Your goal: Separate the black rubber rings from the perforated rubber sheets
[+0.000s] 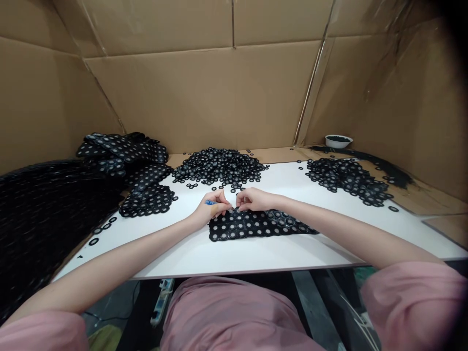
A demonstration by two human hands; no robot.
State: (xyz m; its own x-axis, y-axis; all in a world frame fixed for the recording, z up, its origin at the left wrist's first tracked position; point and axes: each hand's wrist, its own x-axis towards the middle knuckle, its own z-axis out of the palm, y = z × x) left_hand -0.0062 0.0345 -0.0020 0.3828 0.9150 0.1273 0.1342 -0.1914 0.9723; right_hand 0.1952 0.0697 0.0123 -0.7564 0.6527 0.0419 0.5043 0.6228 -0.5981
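Observation:
A black panel of joined rings [239,226] lies flat on the white board in front of me, its right part running under my right forearm. My left hand [213,208] is closed at the panel's far edge, thumb and forefinger pinched together. A small blue piece with pale marks [210,202] shows in that hand; its kind is not clear. Close beside it, my right hand [251,200] is closed in a pinch at the same edge. What its fingertips hold is too small to make out.
Behind my hands is a heap of loose black rings [219,165], with another ring heap [347,180] to the right. Folded ring panels [124,151] and a black strand mass [54,219] fill the left. A white bowl [338,141] stands far right, near cardboard walls [201,97].

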